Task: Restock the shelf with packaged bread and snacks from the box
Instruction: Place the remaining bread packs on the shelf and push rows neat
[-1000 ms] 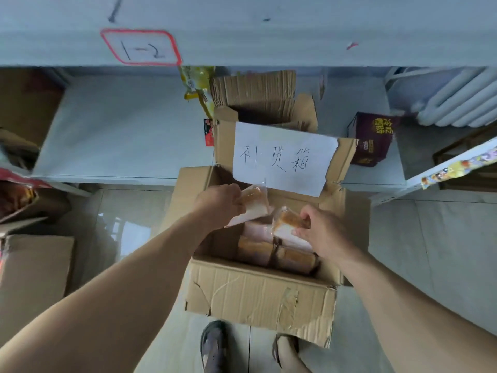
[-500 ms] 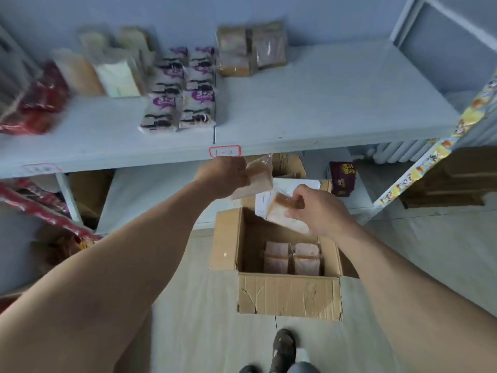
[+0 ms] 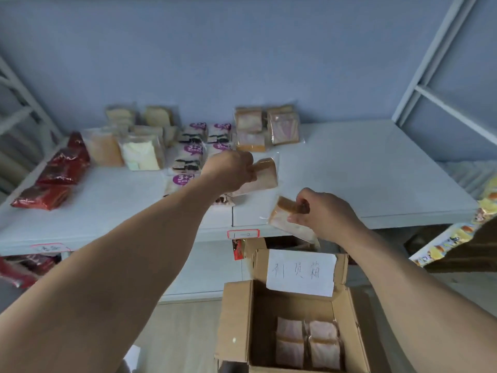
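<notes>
My left hand (image 3: 230, 170) grips a clear-wrapped bread slice pack (image 3: 262, 176) and holds it out over the grey shelf (image 3: 363, 179), just in front of the stacked bread packs (image 3: 266, 129) at the back. Lower and to the right, my right hand (image 3: 320, 214) pinches a second bread pack (image 3: 286, 216) at the shelf's front edge. Below, the open cardboard box (image 3: 236, 319) with a handwritten paper label (image 3: 300, 273) holds several more bread packs (image 3: 309, 343).
The shelf's left half carries red snack bags (image 3: 57, 173), pale bread packs (image 3: 139, 154) and purple-labelled sandwich packs (image 3: 191, 154). A shelf upright (image 3: 427, 55) rises at the right. A lower shelf (image 3: 204, 267) runs behind the box. A printed strip (image 3: 451, 238) hangs at far right.
Both hands rose from the box with one bread pack each. The left hand now reaches out over the shelf top and the right hand has come up to the shelf's front edge.
</notes>
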